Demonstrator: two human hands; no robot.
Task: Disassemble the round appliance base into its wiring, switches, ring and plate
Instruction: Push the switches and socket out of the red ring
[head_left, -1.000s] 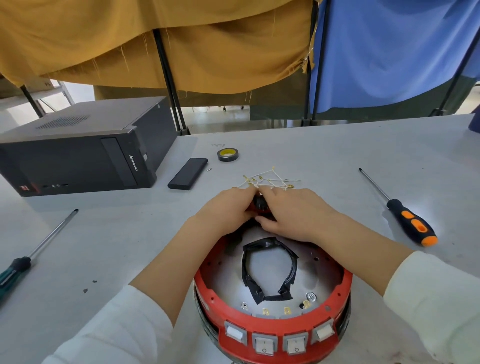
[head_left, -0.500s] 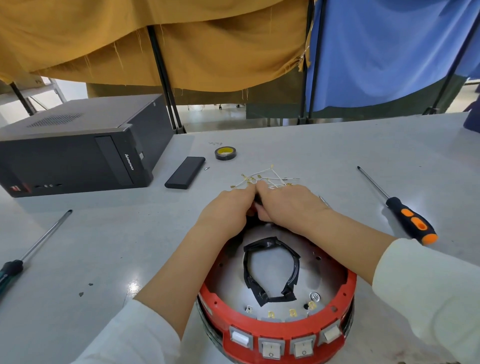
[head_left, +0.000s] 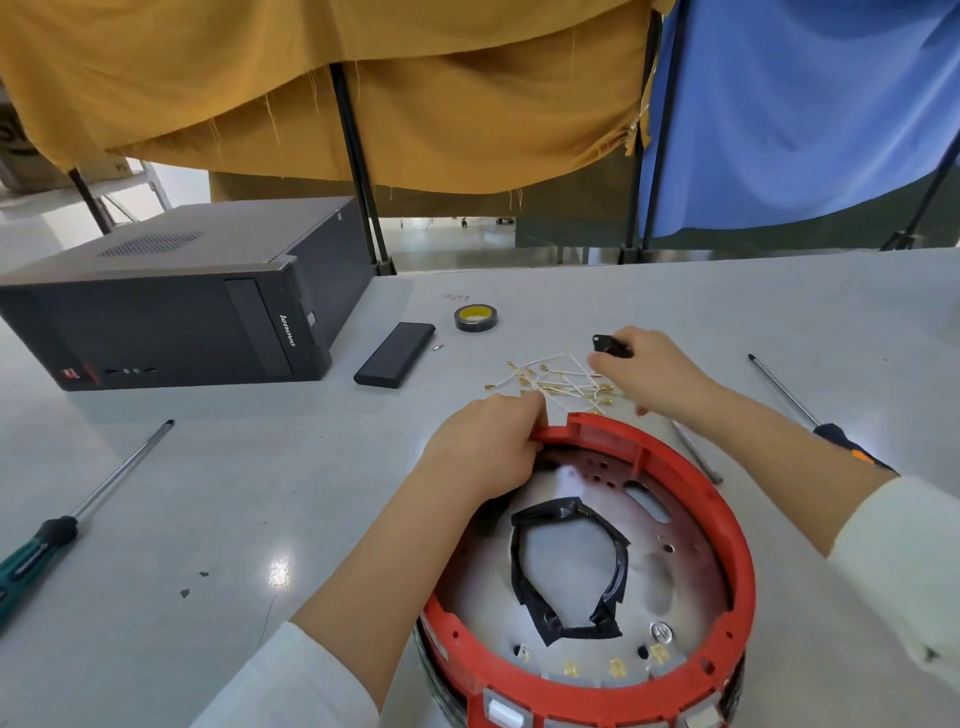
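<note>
Base (head_left: 587, 577) with red ring (head_left: 730, 525) sits on the bench (head_left: 208, 493) right before us. We see the left hand (head_left: 483, 447) gripping the ring's far rim, the right hand (head_left: 649, 369) pinching a small black part (head_left: 609, 344) above loose wires (head_left: 558, 379).

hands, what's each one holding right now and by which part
The right hand pinches a small black part by its near end; the left hand grips the red ring at its far rim.

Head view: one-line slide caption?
Left hand grips red ring; right hand holds small black part above loose wires.
</note>
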